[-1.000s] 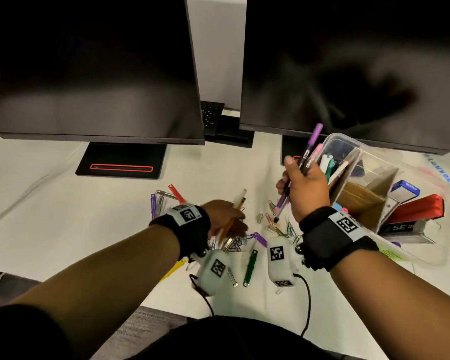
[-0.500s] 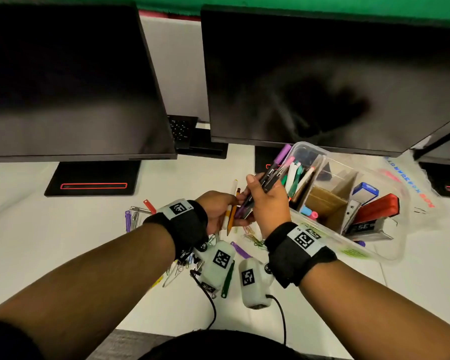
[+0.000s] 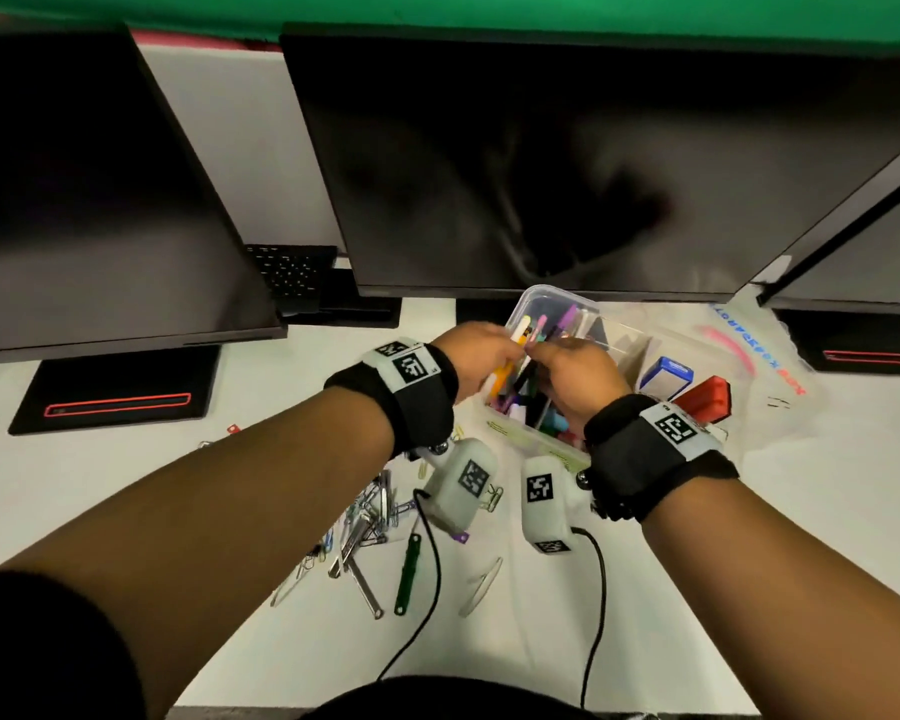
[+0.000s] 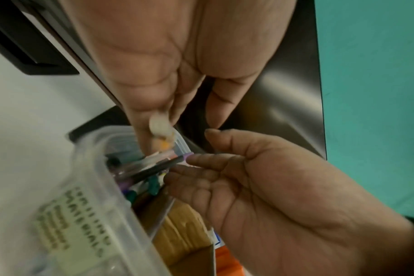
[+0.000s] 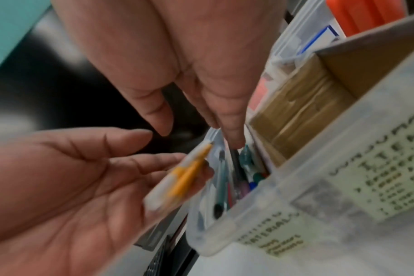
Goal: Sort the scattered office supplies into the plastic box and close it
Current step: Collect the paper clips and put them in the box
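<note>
White desk [image 3: 126,485] | clear labelled plastic box [image 3: 528,438], pens [image 3: 567,322] inside | left hand [image 3: 476,356], right hand [image 3: 578,376]: grips released

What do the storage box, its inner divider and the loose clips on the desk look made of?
Box: translucent plastic, frosted; pens show through its wall. Divider: brown cardboard, matte, with a raw cut edge. Clips: mostly bright metal, judging by the glints; some look colour-coated, though blur leaves that open.

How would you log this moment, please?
left hand: yellow-and-white pen at fingers; right hand: touches coloured pens in clear plastic box; metal clips: on desk
</note>
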Available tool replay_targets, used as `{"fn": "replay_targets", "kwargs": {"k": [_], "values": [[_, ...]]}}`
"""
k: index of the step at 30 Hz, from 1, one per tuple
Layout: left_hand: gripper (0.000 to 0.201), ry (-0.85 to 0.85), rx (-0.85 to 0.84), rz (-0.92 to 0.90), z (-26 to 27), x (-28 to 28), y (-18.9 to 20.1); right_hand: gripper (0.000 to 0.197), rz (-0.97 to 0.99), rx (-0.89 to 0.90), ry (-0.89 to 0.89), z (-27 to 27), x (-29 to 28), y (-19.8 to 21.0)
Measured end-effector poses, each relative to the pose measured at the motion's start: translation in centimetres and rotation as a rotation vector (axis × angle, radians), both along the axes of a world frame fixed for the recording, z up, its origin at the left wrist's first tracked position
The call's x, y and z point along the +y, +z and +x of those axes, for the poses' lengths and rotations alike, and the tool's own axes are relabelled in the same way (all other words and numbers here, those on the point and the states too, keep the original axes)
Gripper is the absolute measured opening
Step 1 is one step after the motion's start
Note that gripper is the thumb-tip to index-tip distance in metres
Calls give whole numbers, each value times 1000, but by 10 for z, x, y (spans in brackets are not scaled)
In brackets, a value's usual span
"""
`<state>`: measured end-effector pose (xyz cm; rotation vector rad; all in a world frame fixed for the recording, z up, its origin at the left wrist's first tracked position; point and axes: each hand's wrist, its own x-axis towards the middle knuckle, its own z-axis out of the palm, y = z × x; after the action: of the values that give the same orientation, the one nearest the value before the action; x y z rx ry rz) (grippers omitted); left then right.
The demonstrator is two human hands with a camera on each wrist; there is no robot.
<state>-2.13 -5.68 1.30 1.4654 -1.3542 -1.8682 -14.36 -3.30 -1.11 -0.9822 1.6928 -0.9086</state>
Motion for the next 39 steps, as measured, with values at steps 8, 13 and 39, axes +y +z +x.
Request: {"fn": "replay_targets", "kwargs": {"k": [8, 13, 39], "values": [[44, -354, -549, -365, -16, -7, -20, 29, -161, 575, 348, -22, 30, 2], [39, -626, -717, -601, -17, 5, -28, 32, -242, 870, 744, -24, 36, -23], [36, -1054, -962, -705, 64, 79, -116, 29, 286, 1094, 857, -11, 87, -84]]}}
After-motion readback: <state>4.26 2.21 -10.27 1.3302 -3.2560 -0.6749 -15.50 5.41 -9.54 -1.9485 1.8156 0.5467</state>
